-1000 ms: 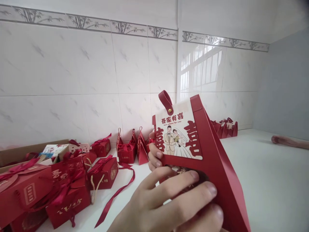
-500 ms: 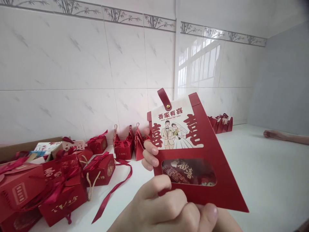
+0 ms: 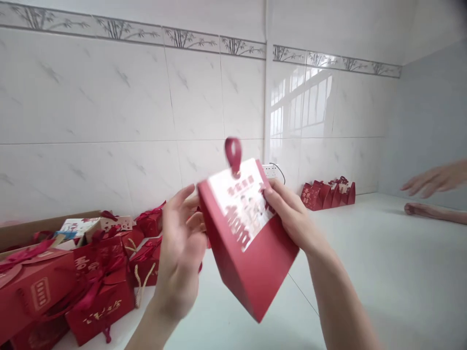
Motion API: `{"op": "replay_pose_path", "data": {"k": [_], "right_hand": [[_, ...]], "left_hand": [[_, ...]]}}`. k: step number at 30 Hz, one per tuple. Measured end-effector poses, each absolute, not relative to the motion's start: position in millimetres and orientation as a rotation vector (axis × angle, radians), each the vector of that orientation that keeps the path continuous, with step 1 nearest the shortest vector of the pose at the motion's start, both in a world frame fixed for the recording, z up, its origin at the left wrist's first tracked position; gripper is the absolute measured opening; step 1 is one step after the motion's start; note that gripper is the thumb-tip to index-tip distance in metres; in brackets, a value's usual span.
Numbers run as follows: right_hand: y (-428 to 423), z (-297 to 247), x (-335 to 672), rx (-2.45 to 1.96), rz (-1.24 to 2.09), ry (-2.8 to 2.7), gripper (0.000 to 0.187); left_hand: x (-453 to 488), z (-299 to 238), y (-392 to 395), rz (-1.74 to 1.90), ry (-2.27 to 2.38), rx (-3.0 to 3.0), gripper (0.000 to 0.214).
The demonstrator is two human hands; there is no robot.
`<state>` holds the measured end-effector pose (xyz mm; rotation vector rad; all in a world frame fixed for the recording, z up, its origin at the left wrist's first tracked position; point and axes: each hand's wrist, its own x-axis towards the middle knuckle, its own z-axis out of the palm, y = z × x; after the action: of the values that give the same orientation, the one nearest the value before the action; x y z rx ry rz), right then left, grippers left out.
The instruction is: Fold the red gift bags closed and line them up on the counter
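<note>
A red wedding gift box (image 3: 277,248) with slanting sides is held up tilted in the middle of the view. A white panel with a printed couple and red characters covers its upper front, and a dark red strap loop with a stud stands on top. My right hand (image 3: 292,216) grips its upper right edge, thumb on the front. My left hand (image 3: 180,257), slightly blurred, is beside the left edge with fingers apart; whether its fingertips touch the box is hard to tell.
Red gift boxes (image 3: 36,287) with ribbons and cords crowd the left, around a cardboard carton (image 3: 44,224). More red boxes (image 3: 328,193) line the wall at right. Another person's hand (image 3: 438,179) hovers there, above a long brown thing (image 3: 434,212). A socket strip (image 3: 270,170) sits behind.
The box has turned to show a plain front below the panel instead of the window. My left hand has opened beside it; my right grips the right edge. Another person's hand has appeared at right.
</note>
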<state>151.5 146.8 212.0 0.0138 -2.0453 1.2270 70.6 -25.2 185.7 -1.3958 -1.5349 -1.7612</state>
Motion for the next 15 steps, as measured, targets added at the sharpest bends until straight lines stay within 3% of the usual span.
{"op": "replay_pose_path", "data": {"k": [6, 15], "right_hand": [[137, 208, 183, -0.098, 0.779, -2.390, 0.026], [132, 204, 197, -0.155, 0.726, -2.485, 0.027]], "left_hand": [[55, 198, -27, -2.076, -2.001, -1.087, 0.043], [68, 201, -23, -2.117, -1.959, -1.192, 0.035]]}}
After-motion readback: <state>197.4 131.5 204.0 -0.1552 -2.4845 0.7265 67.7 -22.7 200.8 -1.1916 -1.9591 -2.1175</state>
